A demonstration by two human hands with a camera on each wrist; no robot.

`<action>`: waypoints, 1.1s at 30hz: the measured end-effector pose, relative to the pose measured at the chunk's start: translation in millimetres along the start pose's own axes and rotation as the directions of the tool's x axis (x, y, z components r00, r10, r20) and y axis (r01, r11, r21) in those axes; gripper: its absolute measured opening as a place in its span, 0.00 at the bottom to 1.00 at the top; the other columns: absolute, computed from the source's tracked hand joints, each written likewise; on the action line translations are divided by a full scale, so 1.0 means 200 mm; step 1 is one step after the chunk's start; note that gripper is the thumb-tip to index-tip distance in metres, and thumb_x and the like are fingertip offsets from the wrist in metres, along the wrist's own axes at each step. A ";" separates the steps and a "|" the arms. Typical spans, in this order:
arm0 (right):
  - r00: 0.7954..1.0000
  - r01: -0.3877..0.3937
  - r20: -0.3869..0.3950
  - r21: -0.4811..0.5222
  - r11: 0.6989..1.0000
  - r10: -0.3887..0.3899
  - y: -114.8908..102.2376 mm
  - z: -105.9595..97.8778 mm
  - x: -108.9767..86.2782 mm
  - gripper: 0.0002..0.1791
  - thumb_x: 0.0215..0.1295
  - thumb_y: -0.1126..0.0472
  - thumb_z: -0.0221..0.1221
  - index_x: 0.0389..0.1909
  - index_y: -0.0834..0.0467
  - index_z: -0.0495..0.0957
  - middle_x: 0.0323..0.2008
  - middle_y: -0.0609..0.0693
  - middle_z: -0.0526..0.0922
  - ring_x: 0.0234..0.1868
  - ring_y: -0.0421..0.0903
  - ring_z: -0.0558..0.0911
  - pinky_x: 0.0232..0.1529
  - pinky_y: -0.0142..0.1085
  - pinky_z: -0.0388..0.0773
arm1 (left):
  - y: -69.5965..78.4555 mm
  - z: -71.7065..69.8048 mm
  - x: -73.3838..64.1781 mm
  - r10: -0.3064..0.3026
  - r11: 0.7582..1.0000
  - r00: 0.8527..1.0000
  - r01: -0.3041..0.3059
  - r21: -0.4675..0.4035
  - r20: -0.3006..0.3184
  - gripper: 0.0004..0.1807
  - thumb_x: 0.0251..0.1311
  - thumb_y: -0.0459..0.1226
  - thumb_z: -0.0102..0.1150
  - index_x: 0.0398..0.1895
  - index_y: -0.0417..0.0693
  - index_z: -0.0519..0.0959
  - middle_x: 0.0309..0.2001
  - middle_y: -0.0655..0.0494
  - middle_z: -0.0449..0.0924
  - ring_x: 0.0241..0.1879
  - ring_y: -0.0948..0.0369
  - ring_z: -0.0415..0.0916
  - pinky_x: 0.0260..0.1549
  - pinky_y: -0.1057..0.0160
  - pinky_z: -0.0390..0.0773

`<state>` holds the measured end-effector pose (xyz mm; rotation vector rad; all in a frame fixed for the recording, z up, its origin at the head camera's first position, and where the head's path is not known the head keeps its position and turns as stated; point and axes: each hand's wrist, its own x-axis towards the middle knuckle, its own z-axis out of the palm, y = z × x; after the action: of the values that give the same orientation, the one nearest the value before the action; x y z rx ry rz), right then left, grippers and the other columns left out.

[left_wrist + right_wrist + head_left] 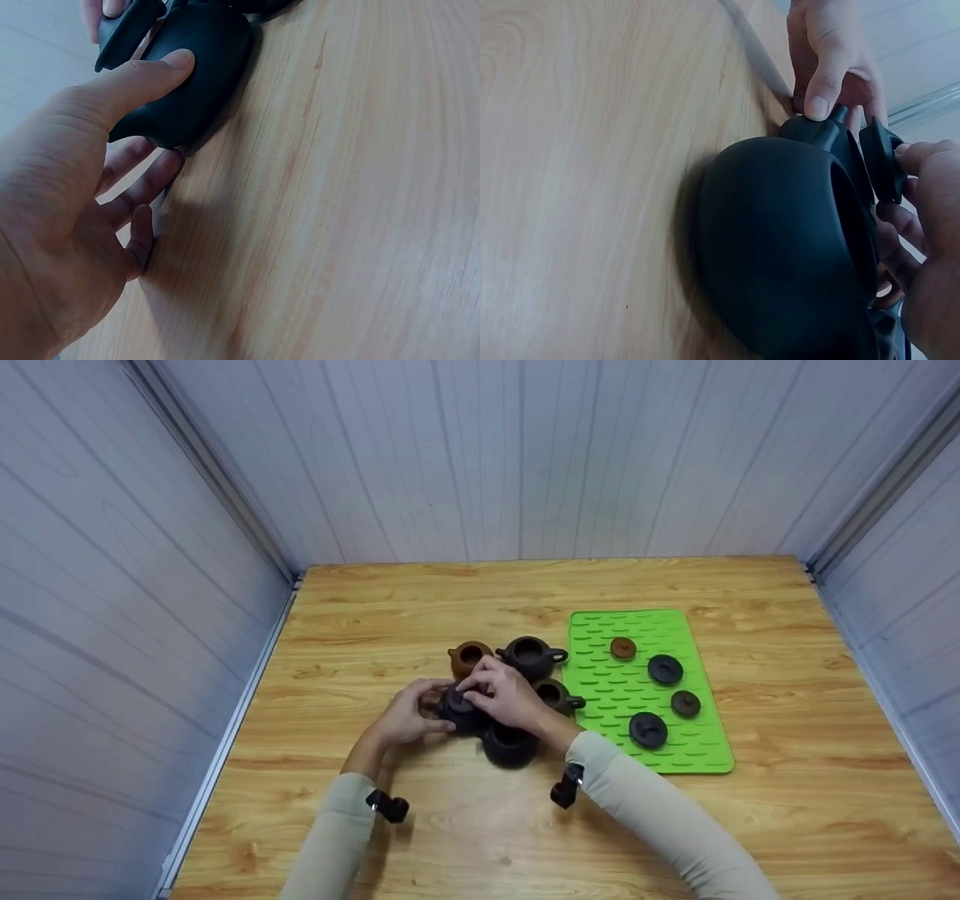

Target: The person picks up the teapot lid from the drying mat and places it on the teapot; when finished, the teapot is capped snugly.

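In the head view my left hand holds a small black teapot from its left side. The left wrist view shows the thumb on the teapot's body and fingers on its other side. My right hand pinches a black lid by its top, over that teapot. The lid stands tilted, a little apart from the teapot's rim in the right wrist view. Close by is a larger black lidless teapot. A brown teapot and two dark ones also stand lidless around the hands, partly hidden by the right hand.
To the right lies a green ridged mat. On it are a reddish-brown lid, a black lid, a dark brown lid and another black lid. White panel walls enclose the wooden table on three sides.
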<state>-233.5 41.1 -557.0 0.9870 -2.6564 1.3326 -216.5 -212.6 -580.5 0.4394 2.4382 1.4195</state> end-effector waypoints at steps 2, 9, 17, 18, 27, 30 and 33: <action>1.000 0.002 -0.003 0.001 1.000 -0.002 0.00 0.00 0.00 0.08 0.76 0.62 0.72 0.51 0.57 0.95 0.48 0.56 0.85 0.51 0.52 0.85 0.54 0.41 0.84 | 0.00 0.00 0.00 -0.010 1.000 1.000 0.010 0.007 0.001 0.40 0.63 0.31 0.82 0.79 0.42 0.77 0.72 0.34 0.80 0.68 0.38 0.85 0.67 0.45 0.86; 0.989 0.121 -0.079 -0.025 0.992 -0.122 0.15 0.07 0.00 0.07 0.76 0.56 0.73 0.48 0.53 0.95 0.45 0.50 0.84 0.48 0.46 0.84 0.52 0.41 0.83 | 0.00 0.00 0.00 -0.020 1.000 1.000 0.020 0.004 0.010 0.40 0.63 0.30 0.82 0.79 0.45 0.78 0.71 0.35 0.80 0.68 0.40 0.85 0.67 0.45 0.85; 0.994 0.082 -0.071 -0.026 0.996 -0.084 0.06 0.03 -0.01 0.07 0.76 0.58 0.72 0.48 0.54 0.95 0.45 0.52 0.84 0.46 0.49 0.85 0.51 0.43 0.84 | 0.00 0.00 0.00 -0.005 1.000 1.000 0.005 0.011 -0.001 0.39 0.63 0.31 0.82 0.78 0.43 0.78 0.69 0.35 0.81 0.65 0.41 0.86 0.64 0.50 0.87; 0.994 0.083 -0.075 -0.025 0.996 -0.085 0.06 0.04 -0.01 0.07 0.76 0.58 0.72 0.47 0.54 0.96 0.44 0.52 0.84 0.46 0.48 0.85 0.51 0.43 0.84 | 0.00 0.00 0.00 -0.003 1.000 1.000 0.003 0.015 -0.002 0.39 0.63 0.31 0.82 0.78 0.43 0.78 0.69 0.34 0.81 0.65 0.41 0.86 0.63 0.51 0.87; 0.997 0.041 -0.060 -0.043 0.998 -0.044 0.08 0.06 0.00 0.07 0.76 0.56 0.73 0.47 0.53 0.96 0.45 0.51 0.85 0.51 0.50 0.85 0.56 0.46 0.83 | 0.00 0.00 0.00 -0.014 1.000 1.000 0.014 0.018 0.001 0.40 0.63 0.31 0.82 0.78 0.44 0.78 0.70 0.35 0.79 0.66 0.41 0.86 0.63 0.52 0.87; 0.999 -0.018 -0.030 -0.064 0.998 0.016 0.02 0.03 0.00 0.07 0.75 0.59 0.73 0.47 0.54 0.96 0.46 0.53 0.86 0.52 0.53 0.85 0.58 0.50 0.83 | 0.00 0.00 0.00 -0.007 1.000 1.000 0.007 0.012 0.004 0.39 0.63 0.31 0.82 0.78 0.43 0.78 0.71 0.34 0.78 0.67 0.39 0.85 0.65 0.47 0.87; 0.999 -0.051 -0.009 -0.092 0.994 0.050 0.01 0.03 -0.01 0.07 0.76 0.58 0.73 0.48 0.54 0.96 0.47 0.53 0.86 0.54 0.53 0.86 0.59 0.51 0.83 | 0.00 0.00 0.00 0.003 1.000 1.000 -0.003 0.013 0.005 0.39 0.64 0.31 0.81 0.79 0.42 0.77 0.72 0.33 0.79 0.67 0.38 0.85 0.66 0.43 0.86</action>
<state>-231.7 37.5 -562.4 0.9098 -2.7278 1.2063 -216.8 -212.2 -580.2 0.4490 2.4451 1.4036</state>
